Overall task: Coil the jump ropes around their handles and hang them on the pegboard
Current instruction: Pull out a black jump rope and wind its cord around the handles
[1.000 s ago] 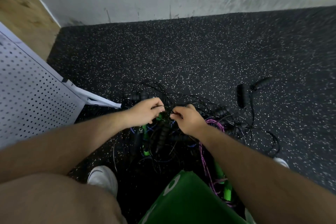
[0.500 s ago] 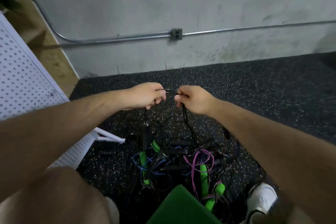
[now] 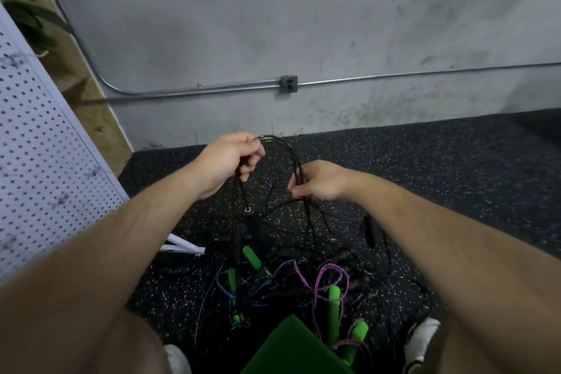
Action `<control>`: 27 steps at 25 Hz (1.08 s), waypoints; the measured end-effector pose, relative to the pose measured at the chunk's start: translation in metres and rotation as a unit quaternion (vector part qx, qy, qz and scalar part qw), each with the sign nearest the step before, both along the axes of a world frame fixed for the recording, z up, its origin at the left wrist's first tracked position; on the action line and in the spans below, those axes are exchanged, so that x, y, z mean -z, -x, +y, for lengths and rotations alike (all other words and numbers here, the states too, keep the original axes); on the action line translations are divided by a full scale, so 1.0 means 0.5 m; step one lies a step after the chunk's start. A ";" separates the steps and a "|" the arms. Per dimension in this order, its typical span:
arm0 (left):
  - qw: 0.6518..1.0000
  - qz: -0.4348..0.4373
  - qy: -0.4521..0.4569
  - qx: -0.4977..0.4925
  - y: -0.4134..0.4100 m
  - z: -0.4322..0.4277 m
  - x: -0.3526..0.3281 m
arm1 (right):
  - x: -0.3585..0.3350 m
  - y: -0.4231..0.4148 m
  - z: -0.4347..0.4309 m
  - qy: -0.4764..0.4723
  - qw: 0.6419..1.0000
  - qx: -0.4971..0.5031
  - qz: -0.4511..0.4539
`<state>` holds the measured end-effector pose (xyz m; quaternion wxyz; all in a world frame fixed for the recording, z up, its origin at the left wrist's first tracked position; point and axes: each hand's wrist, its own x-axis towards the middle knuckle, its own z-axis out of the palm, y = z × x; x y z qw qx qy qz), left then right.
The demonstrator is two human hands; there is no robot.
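Jump rope (image 3: 289, 147), black, was held as an arched loop between both hands, raised above the floor. The left hand (image 3: 226, 165) was curled round the cord, thumb and fingers pinching it where the strands dropped away. The right hand (image 3: 321, 181) was closed in a pinch on the strands at the other foot of the arch. Below the left hand a black handle (image 3: 256, 229) was seen dangling by its cord; whether it touched the floor could not be judged. Further strands were traced down from the right hand into the tangled pile (image 3: 288, 282) on the speckled floor (image 3: 440, 179), where green handles (image 3: 334, 310), a purple rope (image 3: 332, 272) and blue cord (image 3: 224, 284) lay crossed over one another. The pegboard (image 3: 45, 146) was noted at the left, well apart from the loop, with no rope hung on the part in view.

Step judged: one rope being separated from the tangle, coiling not yet begun. The cord would best be fed hand over hand towards its second handle, with slack let through rather than yanked, since a hard pull is likely to tighten crossings in the pile. The dangling handle should be gathered first, so that wraps can be laid round it.
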<state>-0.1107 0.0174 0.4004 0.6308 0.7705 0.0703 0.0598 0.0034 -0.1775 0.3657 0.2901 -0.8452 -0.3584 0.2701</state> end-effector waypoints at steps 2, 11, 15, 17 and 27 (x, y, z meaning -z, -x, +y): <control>0.998 0.044 -0.038 0.027 0.002 0.024 -0.001 | -0.015 -0.009 -0.006 0.000 0.999 0.033 0.021; 0.895 0.131 -0.425 0.028 -0.049 -0.010 0.048 | -0.074 -0.015 -0.020 -0.067 0.993 0.066 -0.073; 0.953 -0.045 -0.294 0.057 -0.080 -0.056 0.037 | -0.084 -0.005 -0.016 -0.140 0.987 0.078 0.009; 0.943 -0.030 -0.318 0.094 -0.089 -0.068 0.037 | -0.088 -0.007 -0.021 -0.160 0.984 0.068 0.047; 0.951 0.052 -0.290 0.097 -0.086 -0.059 0.036 | -0.106 -0.023 -0.049 0.009 0.968 0.020 -0.248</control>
